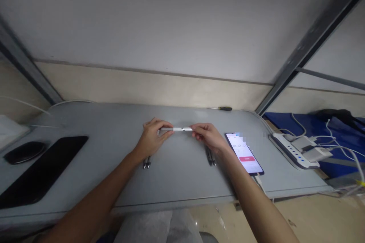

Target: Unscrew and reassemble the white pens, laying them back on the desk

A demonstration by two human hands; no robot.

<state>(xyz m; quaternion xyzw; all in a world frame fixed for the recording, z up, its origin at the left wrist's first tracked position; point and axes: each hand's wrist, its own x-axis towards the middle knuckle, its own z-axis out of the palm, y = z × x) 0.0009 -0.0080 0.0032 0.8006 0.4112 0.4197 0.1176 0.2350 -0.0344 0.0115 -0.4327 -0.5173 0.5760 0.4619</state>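
Note:
Above the grey desk, a slim pen-like stick (178,129) is held level between my two hands. Its left part looks grey and its middle white. My left hand (152,136) pinches the grey end between thumb and fingers. The other end sits in the fingertips of my right hand (207,136), which cover its tip. Below my left wrist lie dark pens with shiny tips (146,163), mostly hidden by the hand. More dark pens (211,156) lie beside my right wrist, partly covered by it.
Right of my right arm, a phone (245,153) with a lit timer screen lies plugged into a cable. Beyond it sits a white power strip (295,152) with chargers. A screwdriver (225,109) rests at the back edge. Leftward are a black flat slab (48,171) and a dark oval object (25,152).

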